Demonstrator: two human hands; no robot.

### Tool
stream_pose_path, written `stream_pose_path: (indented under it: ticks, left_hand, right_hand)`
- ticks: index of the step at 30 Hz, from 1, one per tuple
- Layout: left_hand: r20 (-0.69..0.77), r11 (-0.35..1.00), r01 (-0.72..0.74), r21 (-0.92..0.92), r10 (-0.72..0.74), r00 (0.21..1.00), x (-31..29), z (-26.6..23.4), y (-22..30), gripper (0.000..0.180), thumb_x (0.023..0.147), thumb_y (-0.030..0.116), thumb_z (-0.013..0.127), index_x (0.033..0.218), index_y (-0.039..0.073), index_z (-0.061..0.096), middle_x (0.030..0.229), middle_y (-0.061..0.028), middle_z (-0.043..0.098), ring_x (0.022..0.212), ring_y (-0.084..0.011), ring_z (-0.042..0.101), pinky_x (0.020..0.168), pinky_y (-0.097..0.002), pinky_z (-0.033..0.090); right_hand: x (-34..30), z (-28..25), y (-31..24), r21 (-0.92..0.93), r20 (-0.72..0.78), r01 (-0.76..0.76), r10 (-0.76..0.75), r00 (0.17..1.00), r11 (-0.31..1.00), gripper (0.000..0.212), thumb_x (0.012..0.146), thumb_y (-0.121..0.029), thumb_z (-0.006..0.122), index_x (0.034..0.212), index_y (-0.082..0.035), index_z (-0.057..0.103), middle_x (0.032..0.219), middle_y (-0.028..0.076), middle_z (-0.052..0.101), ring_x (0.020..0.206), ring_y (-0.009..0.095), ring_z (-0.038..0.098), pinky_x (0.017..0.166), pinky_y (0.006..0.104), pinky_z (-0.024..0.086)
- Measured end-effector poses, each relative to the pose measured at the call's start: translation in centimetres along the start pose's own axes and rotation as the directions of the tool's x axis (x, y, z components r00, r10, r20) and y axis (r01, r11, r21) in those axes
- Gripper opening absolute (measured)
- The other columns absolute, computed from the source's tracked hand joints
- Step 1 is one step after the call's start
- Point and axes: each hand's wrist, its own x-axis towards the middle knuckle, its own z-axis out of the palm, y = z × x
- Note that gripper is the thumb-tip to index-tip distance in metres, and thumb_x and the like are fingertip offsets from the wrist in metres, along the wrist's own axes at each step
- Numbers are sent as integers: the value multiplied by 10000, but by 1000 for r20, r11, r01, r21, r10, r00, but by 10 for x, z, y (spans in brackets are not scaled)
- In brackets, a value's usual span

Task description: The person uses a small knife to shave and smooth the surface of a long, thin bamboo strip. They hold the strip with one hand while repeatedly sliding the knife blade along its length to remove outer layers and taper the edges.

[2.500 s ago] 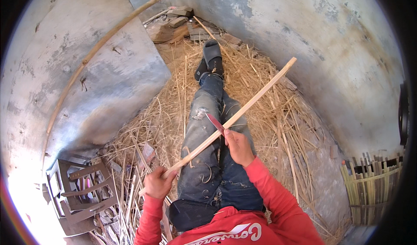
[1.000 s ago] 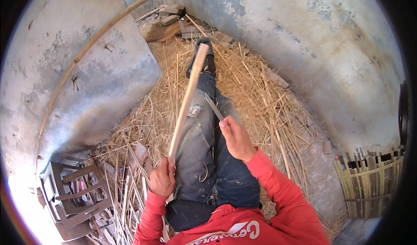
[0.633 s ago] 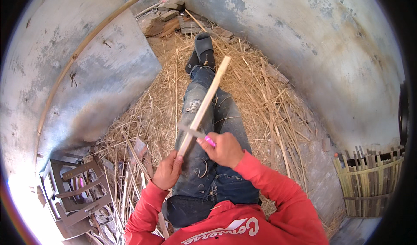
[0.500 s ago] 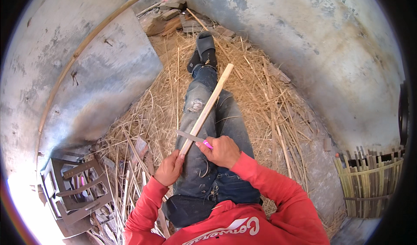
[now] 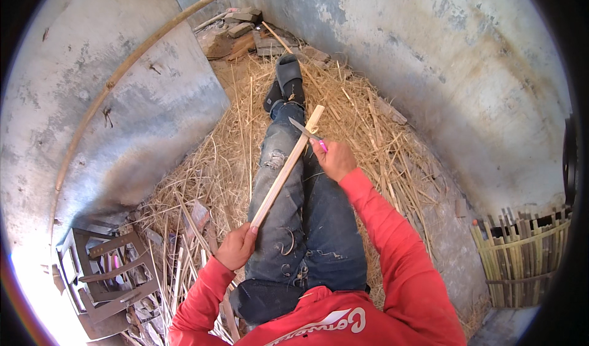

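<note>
My left hand [image 5: 236,246] has its fingers closed round the near end of a pale wooden strip [image 5: 284,180], which lies slantwise above my trousers [image 5: 334,242]. Its long axis runs from that grip forward and to my right, over my legs, the free end aiming at the right edge of the straw-strewn floor [image 5: 374,162], just right of its far corner, where bricks [image 5: 240,29] lie. My right hand [image 5: 336,159] grips a knife [image 5: 299,126] by its pink handle, the blade crossing the strip near that far end, tip pointing forward and left. A thin curl [image 5: 315,129] of wood sits beside the blade.
</note>
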Motion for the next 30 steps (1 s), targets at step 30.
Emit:
stream_pose_path:
  ticks: [30]
  left_hand:
    - [285, 692, 330, -642, -184, 941, -48, 8, -43, 395, 1115, 418, 474, 866, 113, 467, 629, 37, 351, 505, -95, 330, 488, -275, 266]
  right_hand:
    - [39, -40, 42, -38, 48, 60, -58, 997, 997, 668, 1045, -579, 486, 747, -24, 705, 610, 215, 643, 502, 390, 627, 482, 516, 459]
